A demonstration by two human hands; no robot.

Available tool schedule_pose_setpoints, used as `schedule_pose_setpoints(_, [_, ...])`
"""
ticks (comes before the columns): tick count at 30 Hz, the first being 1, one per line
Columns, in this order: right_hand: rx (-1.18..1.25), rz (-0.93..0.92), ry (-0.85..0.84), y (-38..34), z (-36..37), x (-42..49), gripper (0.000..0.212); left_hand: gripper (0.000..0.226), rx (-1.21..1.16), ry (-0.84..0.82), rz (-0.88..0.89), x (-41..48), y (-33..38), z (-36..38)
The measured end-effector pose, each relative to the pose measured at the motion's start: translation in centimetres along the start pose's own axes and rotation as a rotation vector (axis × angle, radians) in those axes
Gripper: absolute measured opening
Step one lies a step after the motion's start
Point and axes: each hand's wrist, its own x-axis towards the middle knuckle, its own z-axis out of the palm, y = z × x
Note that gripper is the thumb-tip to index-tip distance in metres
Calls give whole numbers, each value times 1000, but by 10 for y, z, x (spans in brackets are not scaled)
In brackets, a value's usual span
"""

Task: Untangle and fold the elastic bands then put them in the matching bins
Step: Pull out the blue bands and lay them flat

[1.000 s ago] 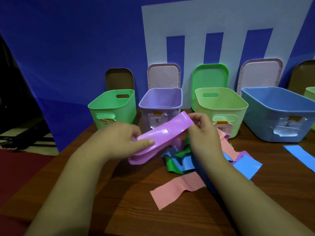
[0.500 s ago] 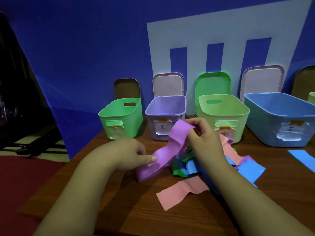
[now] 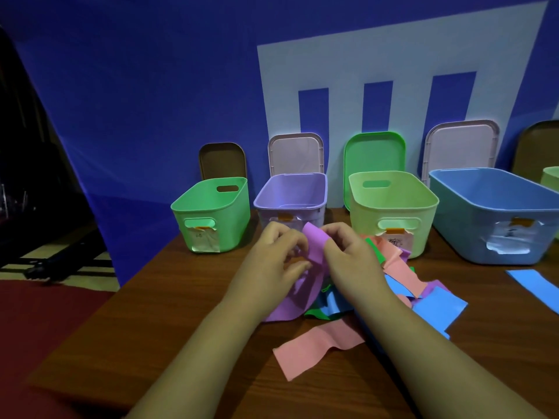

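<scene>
Hands close together above the wooden table [image 3: 151,313]: I pinch one purple band [image 3: 313,246] from both sides, my left hand [image 3: 281,258] gripping it with curled fingers and my right hand [image 3: 348,258] gripping its upper edge. The band stands just in front of the purple bin [image 3: 290,195], and its lower end trails down onto the tabletop. To the right of it lies one tangle of bands [image 3: 405,276] in green, blue, pink and purple; how many strips it holds I cannot tell. One pink band [image 3: 317,347] lies flat nearest me, and one blue band [image 3: 535,285] lies apart at the right edge. Four bins stand in a row in full view: green bin [image 3: 211,213], purple, light-green bin [image 3: 393,207] and blue bin [image 3: 496,213], with the corner of a fifth bin [image 3: 552,179] at far right. Five lids lean behind them: brown lid [image 3: 222,160], pale lid [image 3: 296,154], green lid [image 3: 375,152], second pale lid [image 3: 461,149] and second brown lid [image 3: 538,149].
</scene>
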Motion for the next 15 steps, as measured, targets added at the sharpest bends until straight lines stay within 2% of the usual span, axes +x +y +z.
schedule_pose_setpoints(7, [-17,19,-21,0,-1,-1,12,23,-116,76,68,4,-1,-5])
schedule_pose_setpoints(15, [35,-17,-57,-2,-4,0,15,14,-50,251,152,28,17,-43])
